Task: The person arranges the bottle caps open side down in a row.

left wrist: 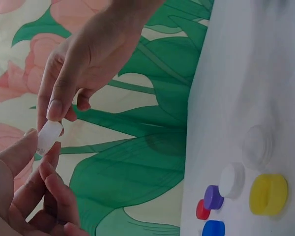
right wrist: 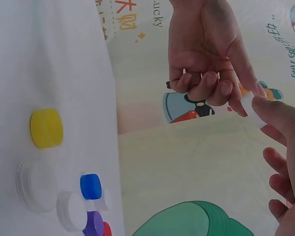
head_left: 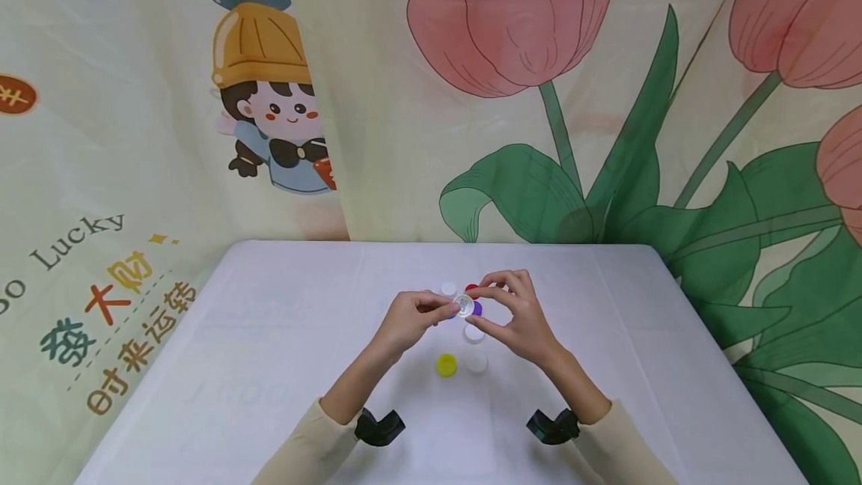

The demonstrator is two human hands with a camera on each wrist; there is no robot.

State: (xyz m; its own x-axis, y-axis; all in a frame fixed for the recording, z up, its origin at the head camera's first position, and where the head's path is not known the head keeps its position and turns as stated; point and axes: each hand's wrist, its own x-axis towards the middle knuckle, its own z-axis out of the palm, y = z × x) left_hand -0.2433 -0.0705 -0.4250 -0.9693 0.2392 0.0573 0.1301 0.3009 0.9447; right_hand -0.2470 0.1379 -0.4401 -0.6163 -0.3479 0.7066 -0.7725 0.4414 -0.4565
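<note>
A small white, translucent bottle cap (head_left: 464,306) is held up above the table between both hands. My left hand (head_left: 419,316) pinches its left edge between thumb and forefinger. On the opposite edge, the right hand (head_left: 518,316) grips it with thumb and forefinger, its other fingers raised. Seen side-on in the left wrist view, the cap (left wrist: 49,137) is a short pale band. In the right wrist view the right thumb covers part of the cap (right wrist: 252,110). Below the hands lies a group of caps, including a yellow cap (head_left: 446,365) and a purple cap (head_left: 477,308).
Around them lie a clear cap (left wrist: 258,147), a white cap (left wrist: 232,180), a blue cap (right wrist: 91,187), a red cap (left wrist: 202,210) and another white cap (head_left: 448,289). The table (head_left: 269,365) has a white cloth. Behind it hangs a printed curtain (head_left: 377,133).
</note>
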